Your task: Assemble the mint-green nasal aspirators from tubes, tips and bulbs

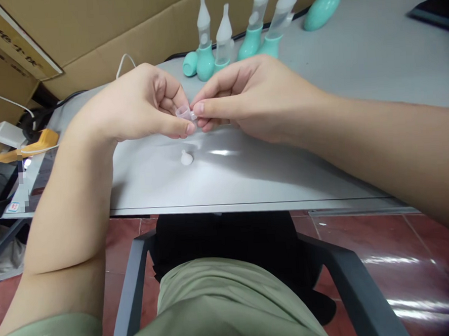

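Above the grey table, a small clear plastic cup-shaped piece [183,112] is pinched between the thumb and fingers of my left hand [144,104]. My right hand [243,98] grips the narrow clear end [193,115] on the right side of that piece with thumb and forefinger. The fingertips of both hands are close together. Below them, a small white rounded part [186,158] with a short tip lies on the table, touched by neither hand.
Along the cardboard at the back stand several teal bulbs [205,62] with clear tubes and white tips. One teal bulb [190,63] lies beside them. A white charger [8,134] and an orange power strip [42,142] are at left. A dark object [437,10] sits at far right.
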A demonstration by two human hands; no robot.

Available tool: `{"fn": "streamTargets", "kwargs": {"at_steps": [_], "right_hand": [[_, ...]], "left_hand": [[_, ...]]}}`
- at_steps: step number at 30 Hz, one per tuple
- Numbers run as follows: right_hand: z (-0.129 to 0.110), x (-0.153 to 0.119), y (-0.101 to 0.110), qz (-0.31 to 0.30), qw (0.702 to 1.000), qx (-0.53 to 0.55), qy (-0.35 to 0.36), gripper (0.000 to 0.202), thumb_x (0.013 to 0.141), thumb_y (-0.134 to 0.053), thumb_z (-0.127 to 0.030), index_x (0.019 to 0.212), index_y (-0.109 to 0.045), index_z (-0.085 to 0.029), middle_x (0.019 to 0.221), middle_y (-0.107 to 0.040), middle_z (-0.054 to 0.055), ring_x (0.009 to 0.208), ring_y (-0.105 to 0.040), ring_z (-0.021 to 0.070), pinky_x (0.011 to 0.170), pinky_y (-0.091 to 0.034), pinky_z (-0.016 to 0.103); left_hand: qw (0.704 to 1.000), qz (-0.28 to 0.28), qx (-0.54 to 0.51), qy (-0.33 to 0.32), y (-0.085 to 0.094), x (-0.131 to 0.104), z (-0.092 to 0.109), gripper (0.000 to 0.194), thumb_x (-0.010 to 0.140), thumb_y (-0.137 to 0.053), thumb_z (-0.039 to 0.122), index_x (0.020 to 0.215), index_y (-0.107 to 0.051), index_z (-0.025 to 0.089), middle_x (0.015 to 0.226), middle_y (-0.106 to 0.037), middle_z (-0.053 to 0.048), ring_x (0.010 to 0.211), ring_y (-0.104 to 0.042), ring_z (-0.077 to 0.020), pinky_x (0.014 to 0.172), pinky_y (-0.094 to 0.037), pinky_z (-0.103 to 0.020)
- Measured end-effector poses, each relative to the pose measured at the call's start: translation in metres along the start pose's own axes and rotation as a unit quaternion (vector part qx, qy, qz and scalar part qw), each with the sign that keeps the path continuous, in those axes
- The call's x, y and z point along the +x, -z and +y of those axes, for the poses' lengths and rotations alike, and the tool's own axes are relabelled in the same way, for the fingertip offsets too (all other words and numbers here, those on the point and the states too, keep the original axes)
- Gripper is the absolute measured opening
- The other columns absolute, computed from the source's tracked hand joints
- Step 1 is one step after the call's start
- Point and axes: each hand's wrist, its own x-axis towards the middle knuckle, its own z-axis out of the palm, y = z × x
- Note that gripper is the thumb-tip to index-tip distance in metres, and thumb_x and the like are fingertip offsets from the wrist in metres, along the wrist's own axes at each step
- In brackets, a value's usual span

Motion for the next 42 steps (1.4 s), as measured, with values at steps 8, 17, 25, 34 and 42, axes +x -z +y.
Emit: {"fn": "streamTargets", "kwargs": {"at_steps": [8,17,25,34,42], "right_hand": [[-0.002,0.001,-0.001,0.031,0.999,0.0,-0.04,0.037,0.108,-0.081,0.003,0.076,-0.082,-0.016,0.073,-0.076,0.004,0.067,-0.073,0.0094,0.069,-0.067,0.02],[0.004,0.005,0.0,0.014,0.997,0.037,-0.066,0.037,0.103,-0.081,0.007,0.077,-0.079,-0.019,0.072,-0.071,0.001,0.067,-0.069,0.0083,0.066,-0.061,0.019],[0.0,0.005,0.001,-0.009,0.999,-0.015,-0.031,0.042,0.097,-0.078,0.015,0.074,-0.078,-0.02,0.069,-0.071,-0.001,0.062,-0.066,0.0086,0.062,-0.057,0.02],[-0.005,0.0,0.006,-0.057,0.995,-0.084,0.024,0.039,0.092,-0.079,0.017,0.077,-0.078,-0.019,0.067,-0.075,-0.004,0.063,-0.069,0.006,0.059,-0.052,0.014],[-0.009,0.0,0.005,-0.056,0.991,-0.122,0.029,0.037,0.093,-0.08,0.016,0.08,-0.078,-0.019,0.067,-0.075,-0.004,0.064,-0.067,0.0054,0.059,-0.05,0.013]], "left_hand": [[1.0,0.017,0.018,0.012,-0.001,0.001,0.0,0.036,0.081,-0.112,0.045,0.101,-0.09,0.025,0.103,-0.091,-0.004,0.095,-0.08,-0.0241,0.091,-0.062,-0.043],[0.999,0.016,0.029,0.005,-0.001,0.002,-0.003,0.031,0.083,-0.105,0.043,0.102,-0.09,0.024,0.096,-0.088,-0.002,0.09,-0.08,-0.0223,0.086,-0.06,-0.04],[0.999,-0.024,0.026,0.002,0.001,0.002,-0.002,0.03,0.082,-0.105,0.043,0.099,-0.089,0.024,0.089,-0.088,-0.003,0.09,-0.081,-0.024,0.089,-0.062,-0.04],[0.995,-0.1,-0.008,0.01,0.003,-0.003,0.004,0.034,0.085,-0.108,0.046,0.102,-0.086,0.025,0.107,-0.097,-0.006,0.106,-0.089,-0.0272,0.093,-0.064,-0.038],[0.993,-0.117,-0.011,0.02,0.005,0.0,0.002,0.022,0.088,-0.1,0.032,0.104,-0.087,0.026,0.108,-0.097,-0.006,0.108,-0.09,-0.0269,0.095,-0.066,-0.037]]}}
